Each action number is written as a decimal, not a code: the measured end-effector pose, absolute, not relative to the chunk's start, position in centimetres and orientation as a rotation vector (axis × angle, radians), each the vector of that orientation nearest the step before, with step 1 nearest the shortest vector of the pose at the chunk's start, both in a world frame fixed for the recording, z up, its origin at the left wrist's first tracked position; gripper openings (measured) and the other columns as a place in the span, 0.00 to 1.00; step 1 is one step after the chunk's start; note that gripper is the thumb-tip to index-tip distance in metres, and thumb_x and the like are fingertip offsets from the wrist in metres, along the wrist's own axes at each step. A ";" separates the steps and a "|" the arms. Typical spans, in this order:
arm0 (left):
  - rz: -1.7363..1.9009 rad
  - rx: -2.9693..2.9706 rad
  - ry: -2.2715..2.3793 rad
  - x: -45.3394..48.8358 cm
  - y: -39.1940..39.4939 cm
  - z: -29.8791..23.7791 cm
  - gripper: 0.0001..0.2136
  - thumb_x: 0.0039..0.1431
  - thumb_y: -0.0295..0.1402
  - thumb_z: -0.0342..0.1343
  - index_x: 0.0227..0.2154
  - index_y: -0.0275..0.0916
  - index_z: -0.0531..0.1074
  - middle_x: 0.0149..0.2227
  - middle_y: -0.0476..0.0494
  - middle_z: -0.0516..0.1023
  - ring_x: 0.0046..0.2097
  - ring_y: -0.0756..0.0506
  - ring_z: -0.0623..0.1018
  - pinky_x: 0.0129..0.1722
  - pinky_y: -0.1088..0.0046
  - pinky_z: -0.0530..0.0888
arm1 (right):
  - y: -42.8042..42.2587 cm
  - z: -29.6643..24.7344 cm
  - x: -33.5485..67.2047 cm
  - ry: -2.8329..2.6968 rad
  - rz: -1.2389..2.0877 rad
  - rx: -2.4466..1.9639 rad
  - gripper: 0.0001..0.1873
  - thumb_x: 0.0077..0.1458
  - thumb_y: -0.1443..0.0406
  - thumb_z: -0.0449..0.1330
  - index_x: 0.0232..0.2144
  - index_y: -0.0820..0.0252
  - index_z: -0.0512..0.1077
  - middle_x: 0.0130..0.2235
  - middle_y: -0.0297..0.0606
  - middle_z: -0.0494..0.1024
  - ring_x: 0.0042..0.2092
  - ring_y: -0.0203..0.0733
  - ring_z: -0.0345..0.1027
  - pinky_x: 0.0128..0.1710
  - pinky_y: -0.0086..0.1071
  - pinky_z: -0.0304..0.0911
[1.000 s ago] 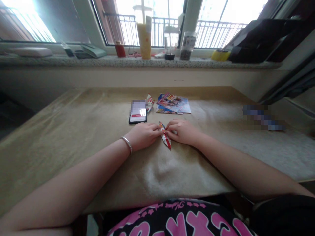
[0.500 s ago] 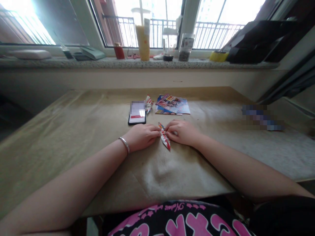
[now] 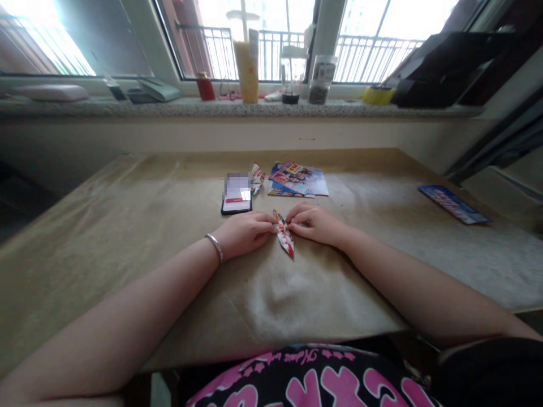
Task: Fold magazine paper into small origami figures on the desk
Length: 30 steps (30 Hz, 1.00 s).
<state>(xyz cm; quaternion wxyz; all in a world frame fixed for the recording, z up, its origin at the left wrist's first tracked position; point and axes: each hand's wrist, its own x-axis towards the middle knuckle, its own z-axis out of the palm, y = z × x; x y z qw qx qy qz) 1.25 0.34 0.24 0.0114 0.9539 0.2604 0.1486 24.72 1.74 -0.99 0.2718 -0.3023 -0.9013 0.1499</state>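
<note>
A narrow piece of folded printed paper (image 3: 285, 238), white, red and multicoloured with pointed ends, lies on the table between my hands. My left hand (image 3: 246, 233) pinches its left edge near the middle, fingertips pressed together. From the other side my right hand (image 3: 316, 224) grips the right edge between thumb and fingers. Just beyond my left hand lies a phone (image 3: 237, 198) with its screen lit. Touching or close beside the phone is another folded paper piece (image 3: 257, 178), white with red print.
Overlapping colourful printed leaflets (image 3: 299, 181) lie past my right hand. A blue printed packet or booklet (image 3: 453, 204) is at the table's far right. On the windowsill (image 3: 169, 108) stand a tall yellow drink cup (image 3: 246, 70), jars, a red bottle (image 3: 206, 87) and a black bag (image 3: 441, 73).
The right hand's fingers have shifted slightly on the paper's edge. My left hand keeps nearly the same pinch, and the paper stays in place.
</note>
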 end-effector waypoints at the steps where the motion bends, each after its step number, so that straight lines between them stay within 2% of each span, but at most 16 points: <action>1: 0.471 2.957 0.808 1.2 0.4 0.1 0.11 0.58 0.27 0.47 0.39 0.40 0.74 0.47 0.44 0.75 0.47 0.47 0.75 0.46 0.71 0.73 | 1.8 -1.1 24.7 -2.414 0.414 -0.811 0.10 0.55 0.64 0.57 0.27 0.58 0.77 0.35 0.38 0.79 0.39 0.38 0.70 0.44 0.33 0.64; 5: 0.467 2.928 0.773 1.2 0.6 -0.2 0.11 0.58 0.26 0.47 0.40 0.39 0.72 0.47 0.41 0.74 0.48 0.46 0.73 0.48 0.69 0.72 | 1.8 -1.5 24.7 -2.377 0.394 -0.820 0.09 0.55 0.65 0.56 0.27 0.58 0.76 0.35 0.38 0.79 0.40 0.39 0.70 0.45 0.34 0.64; 11: 0.537 2.946 0.775 1.5 0.4 0.1 0.10 0.60 0.28 0.46 0.40 0.37 0.71 0.44 0.39 0.73 0.50 0.44 0.71 0.50 0.67 0.70 | 1.4 -1.4 24.1 -2.414 0.305 -0.843 0.07 0.54 0.62 0.58 0.33 0.58 0.74 0.38 0.40 0.78 0.43 0.41 0.70 0.48 0.37 0.63; 17: 0.539 2.876 0.929 1.8 0.5 -0.3 0.09 0.61 0.31 0.47 0.36 0.37 0.71 0.37 0.41 0.73 0.41 0.47 0.73 0.42 0.70 0.72 | 1.5 -1.6 24.2 -2.459 0.302 -0.796 0.09 0.55 0.62 0.58 0.37 0.55 0.76 0.46 0.39 0.77 0.50 0.42 0.67 0.53 0.40 0.60; 20: 0.572 2.850 1.032 1.8 0.8 -0.7 0.08 0.59 0.31 0.49 0.38 0.36 0.70 0.40 0.41 0.74 0.43 0.45 0.72 0.45 0.67 0.71 | 1.5 -1.5 24.2 -2.500 0.327 -0.777 0.11 0.54 0.62 0.59 0.40 0.54 0.75 0.48 0.39 0.76 0.51 0.43 0.66 0.53 0.40 0.60; 24: 0.531 2.906 1.028 1.8 0.8 -0.7 0.12 0.60 0.31 0.49 0.45 0.35 0.68 0.44 0.39 0.73 0.48 0.43 0.70 0.50 0.62 0.68 | 1.1 -1.2 23.9 -2.512 0.323 -0.786 0.13 0.52 0.60 0.60 0.40 0.57 0.74 0.47 0.41 0.75 0.50 0.44 0.67 0.53 0.41 0.60; 30: 0.521 2.836 0.970 1.7 0.6 -0.6 0.11 0.60 0.35 0.51 0.43 0.37 0.69 0.42 0.40 0.71 0.45 0.44 0.71 0.47 0.65 0.69 | 0.9 -1.3 23.8 -2.489 0.303 -0.855 0.12 0.52 0.61 0.60 0.39 0.59 0.73 0.47 0.43 0.76 0.50 0.44 0.67 0.53 0.41 0.60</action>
